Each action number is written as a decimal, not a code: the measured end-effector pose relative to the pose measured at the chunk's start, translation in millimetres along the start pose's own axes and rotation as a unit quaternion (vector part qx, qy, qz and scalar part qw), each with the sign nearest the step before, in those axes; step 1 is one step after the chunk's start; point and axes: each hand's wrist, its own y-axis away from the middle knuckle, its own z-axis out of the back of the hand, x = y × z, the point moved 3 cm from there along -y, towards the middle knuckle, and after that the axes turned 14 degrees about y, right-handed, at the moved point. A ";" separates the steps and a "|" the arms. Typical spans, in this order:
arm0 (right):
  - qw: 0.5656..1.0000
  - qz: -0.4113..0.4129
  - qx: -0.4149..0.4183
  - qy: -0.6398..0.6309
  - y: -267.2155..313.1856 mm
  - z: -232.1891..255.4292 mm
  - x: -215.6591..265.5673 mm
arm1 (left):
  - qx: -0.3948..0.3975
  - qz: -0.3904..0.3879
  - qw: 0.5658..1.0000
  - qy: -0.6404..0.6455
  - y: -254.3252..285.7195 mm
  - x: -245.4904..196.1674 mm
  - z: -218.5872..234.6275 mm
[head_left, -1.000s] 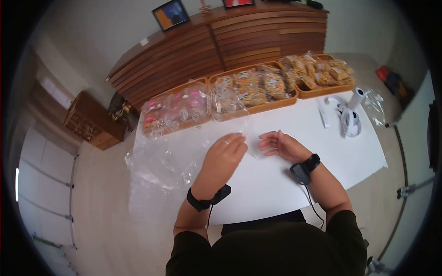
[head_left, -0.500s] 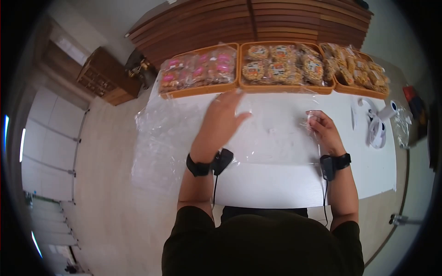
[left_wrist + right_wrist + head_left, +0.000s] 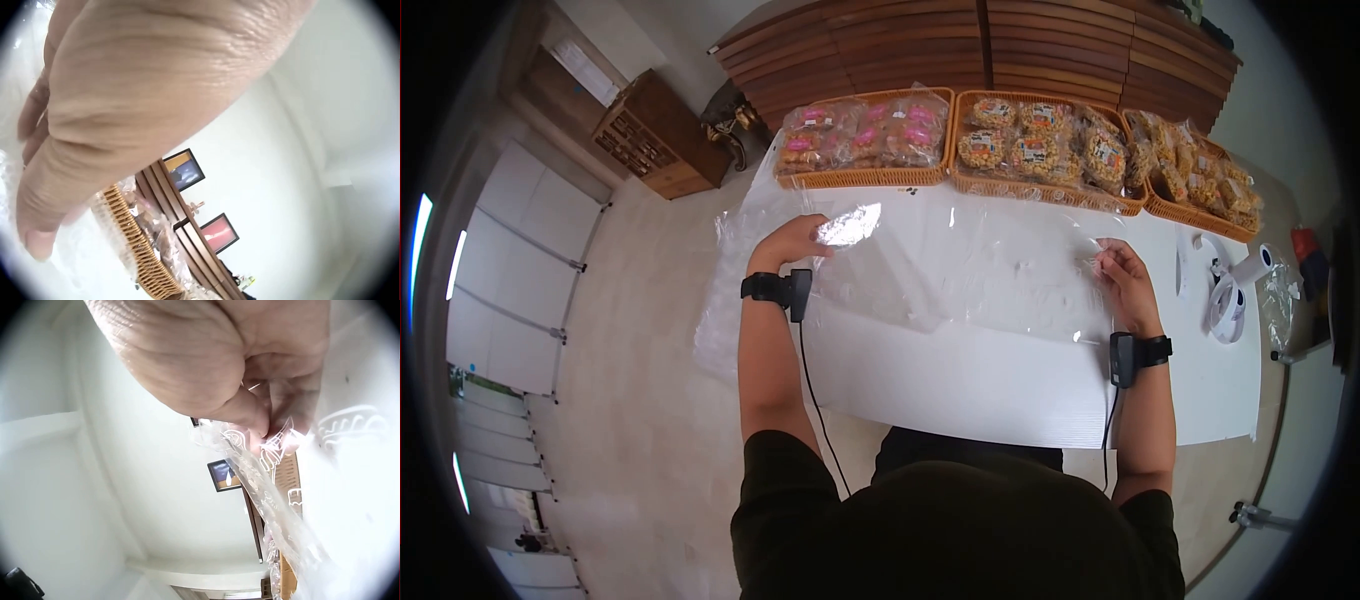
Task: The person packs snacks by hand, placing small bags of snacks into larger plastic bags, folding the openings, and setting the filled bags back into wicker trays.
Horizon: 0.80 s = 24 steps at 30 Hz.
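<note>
A clear plastic bag [image 3: 1000,275] with white printed figures lies spread over the white table in the head view. My right hand [image 3: 1128,285] pinches its right end between thumb and fingers; in the right wrist view the clear film [image 3: 269,494] hangs from the fingertips. At the left end my left hand [image 3: 790,243] is beside a shiny raised part of the film [image 3: 850,226]. The left wrist view has that thumb [image 3: 40,219] extended and apart from the fingers, with film behind them.
Along the table's back stand wicker baskets of packed snacks: pink-labelled packs [image 3: 868,135], round nutty packs [image 3: 1035,150] and more packs [image 3: 1200,185]. More loose film [image 3: 725,330] covers the table's left side. White rolls of tape [image 3: 1228,310] stand at the right.
The right hand has moved right and taken hold of the bag's end. The left hand first swept forward over the film, then moved left. The bag is now spread between the hands.
</note>
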 end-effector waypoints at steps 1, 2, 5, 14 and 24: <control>1.000 0.014 0.006 -0.009 -2.4 5.3 -3.2 | -0.013 -0.049 0.998 0.034 8.2 -8.4 6.9; 0.999 0.028 0.011 -0.019 -3.6 11.0 -4.0 | -0.025 -0.097 0.993 0.067 16.6 -15.0 15.0; 0.998 0.007 -0.022 -0.051 -4.6 30.6 -8.0 | -0.140 -0.169 0.972 0.085 42.6 -6.9 50.7; 0.998 -0.010 -0.021 -0.062 -7.4 53.3 -11.7 | -0.292 -0.173 0.923 0.182 111.4 42.5 91.8; 0.973 -0.037 0.112 0.199 -23.1 6.6 48.2 | -0.169 -0.085 0.976 0.105 154.5 136.5 60.7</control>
